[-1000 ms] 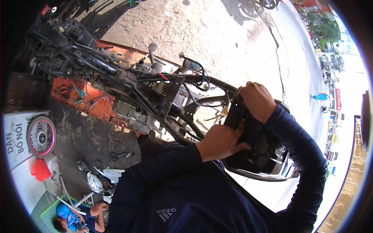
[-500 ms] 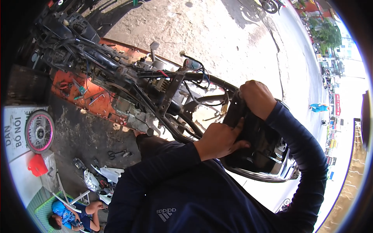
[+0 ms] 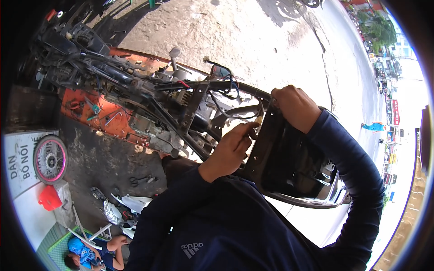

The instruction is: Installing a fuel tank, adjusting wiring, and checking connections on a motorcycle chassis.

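A stripped motorcycle frame runs from upper left to the middle. At its rear is a glossy black rear fender with a flat, holed front flange and a chrome trim along its lower right edge. My right hand is closed over the fender's upper front corner. To the left of the flange, my left hand has its fingers curled together, their tips beside a pale wire connector. Whether they grip the connector or something smaller, I cannot make out. A black cable loops above that hand.
An orange work platform with tools lies under the frame. At left stands a pink-rimmed wheel; below it sits a red object. White fairing parts lie nearby. A person reclines at lower left. A road is on the right.
My left hand has left the fender and moved left toward the connector, its fingers now curled. The right hand has shifted slightly left and up with the fender's corner. The view has tilted slightly.
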`<state>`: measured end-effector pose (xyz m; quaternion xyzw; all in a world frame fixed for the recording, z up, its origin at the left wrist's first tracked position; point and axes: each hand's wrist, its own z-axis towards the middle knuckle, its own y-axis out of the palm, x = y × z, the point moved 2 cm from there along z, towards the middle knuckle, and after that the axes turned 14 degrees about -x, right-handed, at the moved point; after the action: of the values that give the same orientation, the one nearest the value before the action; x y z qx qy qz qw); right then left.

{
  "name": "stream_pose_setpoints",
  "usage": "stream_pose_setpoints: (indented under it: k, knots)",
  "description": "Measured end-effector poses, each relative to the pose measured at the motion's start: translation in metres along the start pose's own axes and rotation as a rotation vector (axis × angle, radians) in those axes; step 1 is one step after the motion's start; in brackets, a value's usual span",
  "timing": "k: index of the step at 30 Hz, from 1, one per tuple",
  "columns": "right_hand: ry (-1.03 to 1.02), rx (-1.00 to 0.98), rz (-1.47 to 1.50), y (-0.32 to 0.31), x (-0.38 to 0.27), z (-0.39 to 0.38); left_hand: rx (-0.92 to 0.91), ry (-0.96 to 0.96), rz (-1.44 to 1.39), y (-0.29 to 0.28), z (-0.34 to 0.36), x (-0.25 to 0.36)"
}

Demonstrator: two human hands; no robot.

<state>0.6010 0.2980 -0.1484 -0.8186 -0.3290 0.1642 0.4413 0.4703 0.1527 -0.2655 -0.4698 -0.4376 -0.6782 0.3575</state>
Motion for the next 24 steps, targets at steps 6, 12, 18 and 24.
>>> stream_pose_setpoints:
  k: [6, 12, 18, 24]
  knots:
    - [-0.088, 0.055, -0.095, 0.005, -0.001, -0.004, -0.121, -0.239, -0.533, -0.011, -0.014, -0.006]
    - [0.018, -0.043, -0.181, 0.008, -0.004, -0.003, -0.096, -0.142, -0.268, -0.011, -0.018, 0.0]
    - [0.057, -0.087, -0.232, 0.007, -0.004, 0.001, -0.241, -0.05, 0.226, -0.005, -0.021, 0.03]
    - [0.029, 0.0, -0.161, 0.007, -0.006, 0.0, -0.194, 0.084, 0.492, 0.013, -0.035, 0.026]
